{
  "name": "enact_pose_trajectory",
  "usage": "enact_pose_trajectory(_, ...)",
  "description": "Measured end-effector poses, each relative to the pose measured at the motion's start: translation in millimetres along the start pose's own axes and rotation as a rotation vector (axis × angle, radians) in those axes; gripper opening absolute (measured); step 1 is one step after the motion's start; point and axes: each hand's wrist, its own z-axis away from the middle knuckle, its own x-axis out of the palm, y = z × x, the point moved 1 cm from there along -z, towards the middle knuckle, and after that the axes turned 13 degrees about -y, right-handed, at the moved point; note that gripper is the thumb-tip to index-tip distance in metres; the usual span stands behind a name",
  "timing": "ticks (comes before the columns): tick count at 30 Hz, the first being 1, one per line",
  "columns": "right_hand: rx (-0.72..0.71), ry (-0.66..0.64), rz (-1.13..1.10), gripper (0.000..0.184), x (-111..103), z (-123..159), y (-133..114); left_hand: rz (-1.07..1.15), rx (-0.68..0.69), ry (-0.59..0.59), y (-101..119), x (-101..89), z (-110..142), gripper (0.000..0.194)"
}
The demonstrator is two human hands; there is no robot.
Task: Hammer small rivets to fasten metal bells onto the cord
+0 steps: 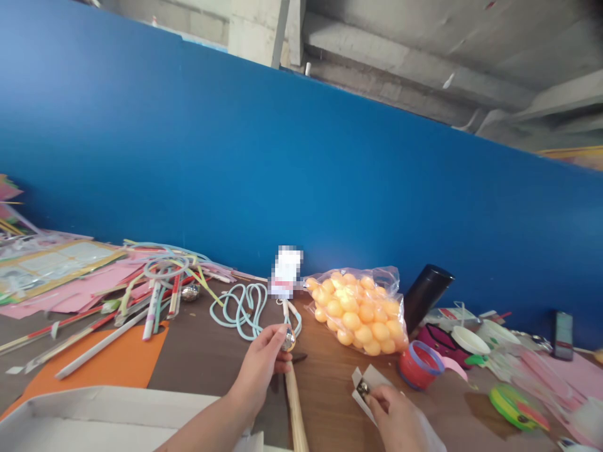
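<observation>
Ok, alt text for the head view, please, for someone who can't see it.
A person's left hand holds a shiny rounded silver object; the right hand is at a small open white cardboard box. Beyond, a clear plastic bag of orange balls rests on the brown wooden table.

A shiny metallic ball [289,339] gleams left of a crinkled, glossy plastic bag [389,277]. Wood-grain tabletop [325,373] lies beneath the bag — smooth, satin-sheened blue panelling [301,157] behind it.

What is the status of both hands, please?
Left hand: shiny silver ball held. Right hand: at small open box, shiny pieces inside. Wooden handle between hands.
</observation>
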Motion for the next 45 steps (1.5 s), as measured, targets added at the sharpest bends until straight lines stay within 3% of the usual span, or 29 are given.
enact_pose_trajectory(7,-0.011,0.008,0.043,0.020,-2,0,-1,-0.007,0.010,-0.006,-2,-1.5,0,0.042)
enact_pose_trajectory(15,-0.028,-0.026,-0.061,0.016,-1,1,-3,-0.014,0.012,-0.010,-2,-1.7,0,0.042)
enact_pose_trajectory(24,-0.113,-0.074,-0.578,0.025,-1,6,-16,-0.023,0.003,-0.021,-5,-2.7,-2,0.040)
enact_pose_trajectory(27,-0.121,-0.081,-0.659,0.027,-1,7,-18,-0.031,-0.006,-0.014,-5,-2.4,-3,0.040)
enact_pose_trajectory(33,-0.162,-0.015,-0.413,0.017,0,6,-14,-0.027,-0.014,-0.009,-2,-0.6,-1,0.040)
enact_pose_trajectory(45,-0.019,-0.125,-0.152,0.018,-6,9,-12,-0.036,-0.007,-0.021,-4,-2.2,-2,0.039)
